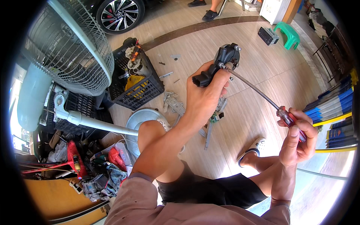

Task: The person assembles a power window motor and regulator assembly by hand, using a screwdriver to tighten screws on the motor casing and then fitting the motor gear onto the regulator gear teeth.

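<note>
In the middle of the view my left hand (205, 88) is closed around a black motor unit (226, 56) with a dark round housing, metal studs and a black plug socket on its near side. My left thumb presses along its side. Out to the right, my right hand (300, 140) grips the clear red handle of a screwdriver (262, 93). Its long metal shaft points up and left, and the tip meets the unit near a stud beside my left thumb. Whether the tip sits in a screw head is too small to tell.
Metal window-regulator-like parts (174, 103) lie on the tiled floor below my hands. A black crate (150, 88) holds parts and tools at left, beside a standing fan (71, 48). Farther off are a green stool (288, 34), a car stereo unit (268, 35), a car wheel (120, 15) and another person's feet (210, 15).
</note>
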{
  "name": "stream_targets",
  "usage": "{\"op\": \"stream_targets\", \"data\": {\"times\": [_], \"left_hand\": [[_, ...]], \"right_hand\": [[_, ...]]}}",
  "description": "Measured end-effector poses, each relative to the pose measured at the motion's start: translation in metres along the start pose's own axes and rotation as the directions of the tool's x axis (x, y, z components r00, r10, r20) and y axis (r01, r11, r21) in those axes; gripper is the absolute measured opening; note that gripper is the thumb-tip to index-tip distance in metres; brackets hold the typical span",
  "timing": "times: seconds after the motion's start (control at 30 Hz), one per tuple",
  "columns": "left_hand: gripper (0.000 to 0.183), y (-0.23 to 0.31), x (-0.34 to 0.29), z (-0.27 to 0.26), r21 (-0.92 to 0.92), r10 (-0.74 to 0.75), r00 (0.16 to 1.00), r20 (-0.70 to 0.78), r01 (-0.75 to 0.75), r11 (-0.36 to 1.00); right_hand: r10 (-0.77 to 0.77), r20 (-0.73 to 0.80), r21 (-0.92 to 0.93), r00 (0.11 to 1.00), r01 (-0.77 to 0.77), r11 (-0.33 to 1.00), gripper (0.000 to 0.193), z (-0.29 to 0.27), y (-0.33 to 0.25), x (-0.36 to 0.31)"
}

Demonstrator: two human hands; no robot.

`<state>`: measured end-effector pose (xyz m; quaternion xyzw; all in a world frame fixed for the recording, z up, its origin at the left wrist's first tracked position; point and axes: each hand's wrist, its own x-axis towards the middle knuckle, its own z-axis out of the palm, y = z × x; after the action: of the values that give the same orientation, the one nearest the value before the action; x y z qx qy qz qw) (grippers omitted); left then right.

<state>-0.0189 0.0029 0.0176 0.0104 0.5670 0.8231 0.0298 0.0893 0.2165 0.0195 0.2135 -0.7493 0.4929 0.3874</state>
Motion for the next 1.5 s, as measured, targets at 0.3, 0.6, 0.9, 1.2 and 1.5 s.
{"op": "stream_targets", "data": {"times": [0.3,0.6,0.9,1.2,1.5], "left_hand": [[0.037,-0.004,0.001,0.001,0.014,0.048,0.999,-0.024,-0.047,0.999],[0.037,-0.014,-0.002,0.001,0.072,0.141,0.99,-0.022,-0.139,0.988],[0.038,-0.016,-0.001,-0.001,0.128,0.199,0.98,-0.025,-0.194,0.973],[0.037,-0.015,-0.002,0.0,0.109,0.182,0.983,-0.001,-0.181,0.977],[0.037,-0.016,-0.003,0.002,0.129,0.182,0.983,0.0,-0.18,0.975]], "right_hand": [[0.057,0.006,-0.006,0.998,-0.057,0.998,0.022,0.0,0.003,0.001],[0.118,-0.054,0.258,0.991,-0.101,0.961,0.041,0.004,0.012,-0.004],[0.212,-0.014,0.185,0.977,-0.206,0.961,0.041,-0.009,0.013,-0.008],[0.164,-0.136,0.324,0.977,-0.112,0.939,0.038,0.012,-0.002,0.003],[0.118,-0.089,0.289,0.989,-0.088,0.953,0.041,-0.001,0.012,-0.002]]}}
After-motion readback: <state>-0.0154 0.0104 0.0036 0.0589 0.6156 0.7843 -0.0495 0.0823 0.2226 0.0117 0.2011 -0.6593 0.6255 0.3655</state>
